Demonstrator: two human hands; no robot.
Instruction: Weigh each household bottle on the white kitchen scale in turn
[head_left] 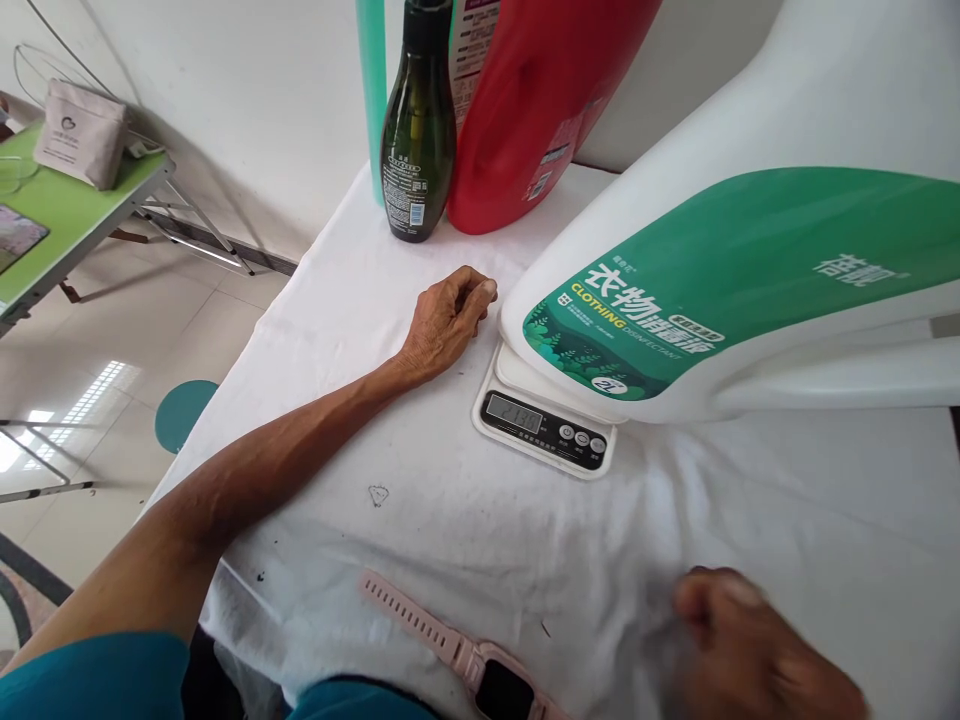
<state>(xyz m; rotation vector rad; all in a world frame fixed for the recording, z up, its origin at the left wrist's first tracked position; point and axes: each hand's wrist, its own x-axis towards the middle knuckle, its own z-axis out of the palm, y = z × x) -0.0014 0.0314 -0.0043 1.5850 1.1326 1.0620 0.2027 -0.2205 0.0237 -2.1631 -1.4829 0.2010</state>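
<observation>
A large white jug of clothing disinfectant [637,280] with a green label stands on a small white kitchen scale [540,430]. The scale's display is lit, but its digits are faint. Just left of the jug's base, my left hand [450,315] rests on the white cloth, fingers curled closed and nothing visible in them. My right hand [765,650] is at the lower right, in front of the jug and apart from it. Motion smears its bent fingers, so what it holds, if anything, does not show.
Behind my left hand stand a dark green bottle [418,140], a red jug [517,130] and a partly hidden teal item [372,90]. A pink smartwatch [504,688] lies at the near edge of the cloth-covered table [420,540]. A green table [90,210] holds a pouch [81,135]; a teal stool [184,412] is lower left.
</observation>
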